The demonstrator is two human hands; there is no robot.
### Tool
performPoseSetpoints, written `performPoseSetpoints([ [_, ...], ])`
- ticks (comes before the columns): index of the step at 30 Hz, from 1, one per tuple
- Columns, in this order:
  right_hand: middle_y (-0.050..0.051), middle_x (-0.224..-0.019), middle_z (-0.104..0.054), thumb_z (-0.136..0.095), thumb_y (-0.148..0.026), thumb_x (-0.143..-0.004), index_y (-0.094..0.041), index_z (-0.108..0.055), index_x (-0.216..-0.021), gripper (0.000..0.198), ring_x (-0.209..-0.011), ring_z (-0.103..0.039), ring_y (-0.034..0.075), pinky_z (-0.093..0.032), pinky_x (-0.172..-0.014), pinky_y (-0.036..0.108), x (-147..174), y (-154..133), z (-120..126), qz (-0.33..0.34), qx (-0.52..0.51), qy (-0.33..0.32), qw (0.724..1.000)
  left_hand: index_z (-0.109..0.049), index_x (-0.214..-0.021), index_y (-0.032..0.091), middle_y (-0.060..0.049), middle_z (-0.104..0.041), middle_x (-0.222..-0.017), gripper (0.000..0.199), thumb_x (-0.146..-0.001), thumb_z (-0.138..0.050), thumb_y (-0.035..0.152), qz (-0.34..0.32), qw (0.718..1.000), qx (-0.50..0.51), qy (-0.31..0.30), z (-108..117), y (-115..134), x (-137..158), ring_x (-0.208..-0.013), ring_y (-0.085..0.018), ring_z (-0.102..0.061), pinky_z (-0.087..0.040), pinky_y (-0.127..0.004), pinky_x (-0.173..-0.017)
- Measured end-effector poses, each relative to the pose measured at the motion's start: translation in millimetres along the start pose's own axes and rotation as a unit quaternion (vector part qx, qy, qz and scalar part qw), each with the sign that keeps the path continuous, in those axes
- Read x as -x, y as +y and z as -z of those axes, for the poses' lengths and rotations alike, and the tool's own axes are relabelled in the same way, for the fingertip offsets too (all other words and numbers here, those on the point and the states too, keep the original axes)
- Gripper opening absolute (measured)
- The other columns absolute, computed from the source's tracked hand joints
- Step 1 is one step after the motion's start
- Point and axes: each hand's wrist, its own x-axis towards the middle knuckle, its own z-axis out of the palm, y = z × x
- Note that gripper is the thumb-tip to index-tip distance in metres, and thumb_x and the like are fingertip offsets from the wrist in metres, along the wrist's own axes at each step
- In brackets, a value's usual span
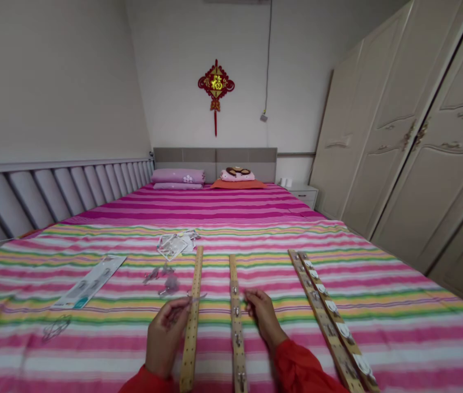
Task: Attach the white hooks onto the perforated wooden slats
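My left hand [166,333] is closed in a pinch at the bare wooden strip [191,338], which has rows of small holes. A thin, pale sliver [199,298] shows at its fingertips, too small to name. Just right of the middle wooden strip [238,347], my right hand [265,317] has its fingers curled together; whatever is in them is hidden. Several small metal hooks [237,311] on clear backings sit along that middle strip. Loose clear and metal pieces [170,285] lie left of the bare strip.
Two more wooden strips [317,297] with hooks and white discs lie on the right. A clear pack [92,283] and a tangle of wire-like pieces [56,327] are on the left. More packets [177,243] lie farther back on the striped bedsheet [133,349].
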Motion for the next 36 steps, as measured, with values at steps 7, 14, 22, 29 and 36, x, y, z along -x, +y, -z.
performPoseSetpoints([
  [7, -0.003, -0.053, -0.055, -0.074, -0.044, -0.064, -0.016, -0.062, -0.068, 0.03, -0.038, -0.041, 0.006, -0.027, -0.037, 0.019, 61, -33, -31, 0.005, -0.009, -0.108, 0.994, -0.066, -0.075, 0.03, -0.005, -0.07, -0.096, 0.006, -0.072, -0.062, 0.034, -0.182, 0.974, -0.121, 0.053, -15, 11, 29, -0.097, -0.024, -0.064, -0.051, -0.036, -0.088],
  [14, -0.004, -0.054, -0.053, -0.076, -0.046, -0.065, -0.017, -0.061, -0.065, 0.033, -0.038, -0.039, 0.005, -0.026, -0.037, 0.018, 110, -53, -56, 0.003, -0.03, -0.134, 0.99, -0.067, -0.083, 0.029, -0.004, -0.071, -0.094, 0.012, -0.075, -0.062, 0.021, -0.283, 0.946, -0.139, 0.071, -28, 7, 44, -0.094, -0.021, -0.066, -0.053, -0.033, -0.085],
  [22, -0.006, -0.043, -0.05, -0.08, -0.047, -0.06, -0.015, -0.063, -0.064, 0.036, -0.033, -0.033, 0.004, -0.02, -0.036, 0.018, 126, -46, -56, 0.008, -0.05, -0.096, 0.994, -0.062, -0.092, 0.021, -0.003, -0.068, -0.093, 0.017, -0.081, -0.054, 0.01, -0.434, 0.869, -0.231, 0.051, -39, -1, 55, -0.091, -0.014, -0.064, -0.053, -0.025, -0.08],
  [29, -0.006, -0.036, -0.046, -0.075, -0.047, -0.066, -0.015, -0.059, -0.06, 0.035, -0.032, -0.03, 0.004, -0.017, -0.037, 0.019, 121, -41, -44, -0.003, -0.062, -0.104, 0.993, -0.064, -0.089, 0.023, -0.004, -0.067, -0.095, 0.021, -0.08, -0.052, 0.009, -0.45, 0.857, -0.25, -0.009, -46, -4, 59, -0.093, -0.015, -0.063, -0.051, -0.026, -0.081],
  [36, -0.004, -0.036, -0.052, -0.073, -0.051, -0.063, -0.017, -0.056, -0.061, 0.038, -0.03, -0.037, 0.006, -0.023, -0.034, 0.018, 82, -49, -23, -0.011, 0.005, -0.129, 0.992, -0.065, -0.084, 0.021, -0.007, -0.069, -0.09, 0.015, -0.079, -0.053, 0.028, -0.174, 0.972, -0.134, -0.089, -52, -3, 40, -0.086, -0.02, -0.065, -0.053, -0.029, -0.072],
])
